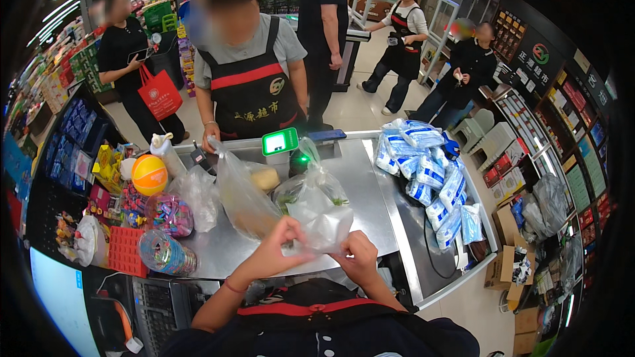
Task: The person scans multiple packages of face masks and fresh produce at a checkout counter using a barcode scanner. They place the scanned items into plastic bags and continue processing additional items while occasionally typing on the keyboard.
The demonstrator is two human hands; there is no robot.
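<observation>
Between my two hands a thin white plastic bag (322,220) is stretched above the steel checkout counter (357,173). The thumb and fingers of my left hand (278,248) pinch its left edge. My right hand (356,255) grips the edge on the other side. Just beyond stands a knotted clear bag (317,178) with green leaves showing through. Left of it, a tall translucent bag (243,193) holds something brownish I cannot make out. A person across the counter has a hand (213,144) at its top. A yellowish bagged item (265,177) lies behind these bags.
A lit green-framed payment device (279,143) stands at the counter's far edge. Blue-and-white packets (429,168) are heaped at right, near a black cable (431,253). At left are a ball (149,174), candy jars (168,213), a red tray (126,250) and a keyboard (156,310).
</observation>
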